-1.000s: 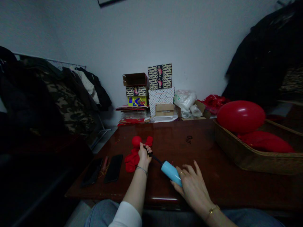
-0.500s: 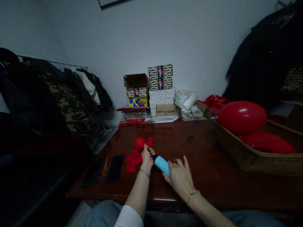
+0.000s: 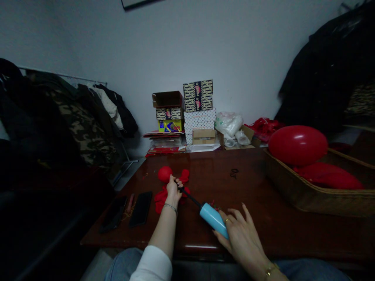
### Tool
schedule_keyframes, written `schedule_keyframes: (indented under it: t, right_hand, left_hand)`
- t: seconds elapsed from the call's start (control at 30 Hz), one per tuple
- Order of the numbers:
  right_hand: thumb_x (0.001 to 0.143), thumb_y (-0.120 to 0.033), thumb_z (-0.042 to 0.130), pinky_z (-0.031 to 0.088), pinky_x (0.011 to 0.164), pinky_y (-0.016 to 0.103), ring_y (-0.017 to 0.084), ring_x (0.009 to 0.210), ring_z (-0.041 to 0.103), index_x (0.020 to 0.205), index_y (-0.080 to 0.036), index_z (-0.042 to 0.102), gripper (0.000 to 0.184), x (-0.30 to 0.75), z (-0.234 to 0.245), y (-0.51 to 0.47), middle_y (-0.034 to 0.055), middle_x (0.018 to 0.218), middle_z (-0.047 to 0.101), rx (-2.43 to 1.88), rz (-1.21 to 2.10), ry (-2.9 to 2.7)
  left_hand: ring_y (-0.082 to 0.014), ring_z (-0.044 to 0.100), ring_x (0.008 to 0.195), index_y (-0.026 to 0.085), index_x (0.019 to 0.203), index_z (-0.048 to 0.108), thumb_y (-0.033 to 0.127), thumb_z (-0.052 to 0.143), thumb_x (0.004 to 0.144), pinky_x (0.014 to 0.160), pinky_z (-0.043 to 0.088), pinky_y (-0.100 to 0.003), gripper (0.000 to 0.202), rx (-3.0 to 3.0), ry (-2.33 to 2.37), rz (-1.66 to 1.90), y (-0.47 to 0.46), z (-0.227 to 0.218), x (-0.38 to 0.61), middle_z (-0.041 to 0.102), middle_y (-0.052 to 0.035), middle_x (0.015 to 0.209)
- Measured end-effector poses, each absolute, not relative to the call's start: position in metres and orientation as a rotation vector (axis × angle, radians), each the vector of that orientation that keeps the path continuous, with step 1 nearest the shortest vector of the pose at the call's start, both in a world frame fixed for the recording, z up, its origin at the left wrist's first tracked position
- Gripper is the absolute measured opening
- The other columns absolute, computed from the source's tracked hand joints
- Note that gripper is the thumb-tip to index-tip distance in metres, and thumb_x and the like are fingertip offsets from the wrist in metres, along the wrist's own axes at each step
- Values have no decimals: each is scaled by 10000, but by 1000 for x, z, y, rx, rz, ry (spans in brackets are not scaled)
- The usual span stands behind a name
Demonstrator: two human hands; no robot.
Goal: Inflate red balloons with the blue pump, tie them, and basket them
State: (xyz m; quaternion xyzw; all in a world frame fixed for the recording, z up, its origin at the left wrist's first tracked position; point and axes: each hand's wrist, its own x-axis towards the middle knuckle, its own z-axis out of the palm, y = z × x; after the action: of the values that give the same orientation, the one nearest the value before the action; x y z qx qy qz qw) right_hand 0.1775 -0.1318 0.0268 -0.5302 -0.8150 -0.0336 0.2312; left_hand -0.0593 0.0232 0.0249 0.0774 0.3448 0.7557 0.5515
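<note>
A hand-held balloon pump with a blue barrel (image 3: 213,221) and a black rod (image 3: 191,198) lies slantwise between my hands above the table. My left hand (image 3: 173,188) is closed around the black end, where the neck of a small, partly filled red balloon (image 3: 165,174) sits. Wrapped around the barrel's near end is my right hand (image 3: 241,234), some of its fingers stretched out. Limp red balloons (image 3: 160,199) lie on the table under and beside my left hand, which partly hides them.
Two dark phones (image 3: 141,208) rest at the table's left. A black looped cord (image 3: 233,173) lies farther back. On the right, a wicker basket (image 3: 316,201) holds large red balloons (image 3: 298,145). Stacked boxes (image 3: 200,123) and plastic bags (image 3: 229,123) stand along the wall.
The pump has been drawn out: my right hand moved right and nearer with the barrel, baring the black rod. My left hand and the small balloon shifted slightly left.
</note>
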Motion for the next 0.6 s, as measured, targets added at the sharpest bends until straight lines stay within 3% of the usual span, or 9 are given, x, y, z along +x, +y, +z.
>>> schedule_keyframes:
  t: [0.6]
  right_hand:
    - [797, -430, 544, 104, 1087, 492, 252, 978, 535, 1045, -124, 629, 402, 133, 40, -102, 101, 877, 685, -1538, -82, -2239]
  left_hand:
    - [-35, 304, 342, 180, 685, 377, 352, 435, 917, 310, 226, -131, 294, 221, 874, 1714, 15, 18, -29, 346, 67, 506]
